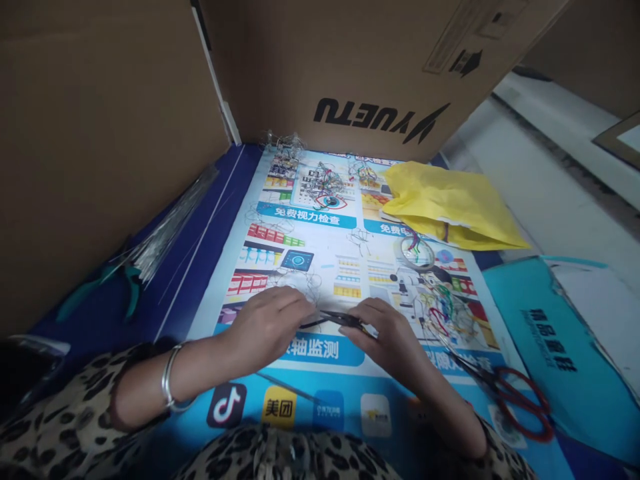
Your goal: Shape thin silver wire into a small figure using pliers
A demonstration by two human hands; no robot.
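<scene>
The right hand [387,331] is closed around a dark tool [345,319], the left hand [273,325] near its tip, grip unclear; steady, close-set fingertips should help precision.

Bare hands: two, left hand [273,323] and right hand [387,330]
Bracelet [167,381]: just one that I can see
Small dark tool [345,319]: one
Teal-handled pliers [133,292]: one pair
Red-handled scissors [493,381]: one pair
Tape roll [419,265]: one
Yellow bag [445,193]: one
Turquoise packet [545,333]: one
Straight-wire bundle [167,227]: one
Wire tangles [327,183]: several, too knotted for me to count
</scene>
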